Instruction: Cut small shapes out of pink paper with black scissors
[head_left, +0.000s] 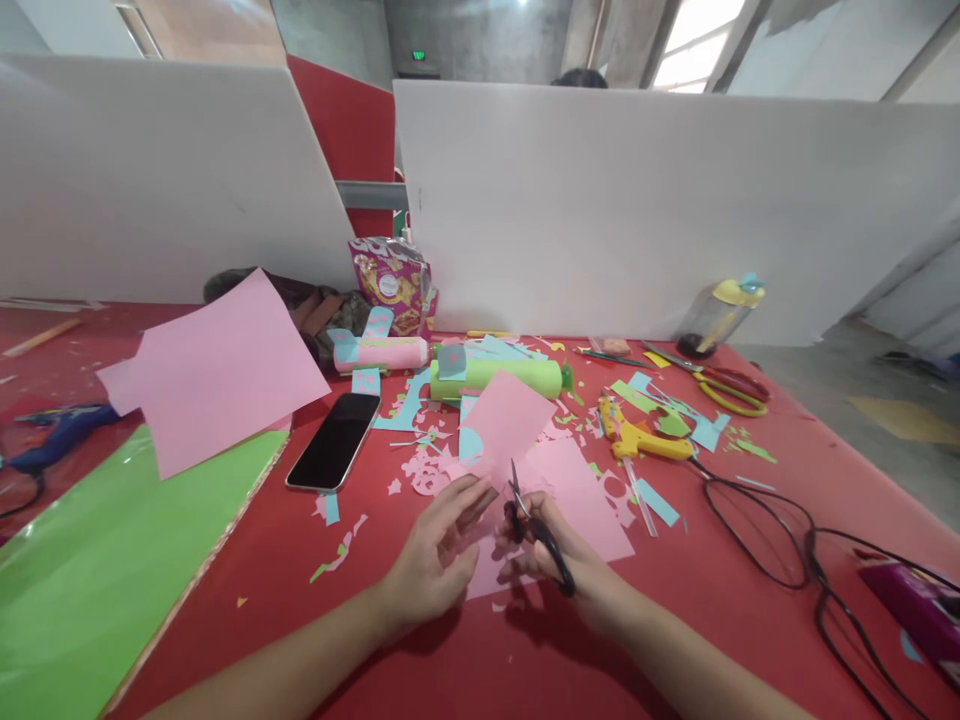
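Observation:
My left hand [439, 548] pinches the lower edge of a folded pink paper piece [506, 420] that stands up over the red table [420, 660]. Beside it my right hand [559, 555] grips small black scissors [536, 525], blades pointing up into the paper's bottom edge. Under both hands lies a flat pink sheet [581, 500] with cut-out holes. Pink and blue scraps are scattered just beyond my fingers.
A black phone [334, 440] lies left of the hands, with large pink [214, 370] and green sheets [97, 570] farther left. Green [499, 377] and pink rolls [379, 353], a yellow glue gun [641, 438] with black cable [780, 540], red-yellow scissors [724, 385] and a bottle [720, 315] stand behind.

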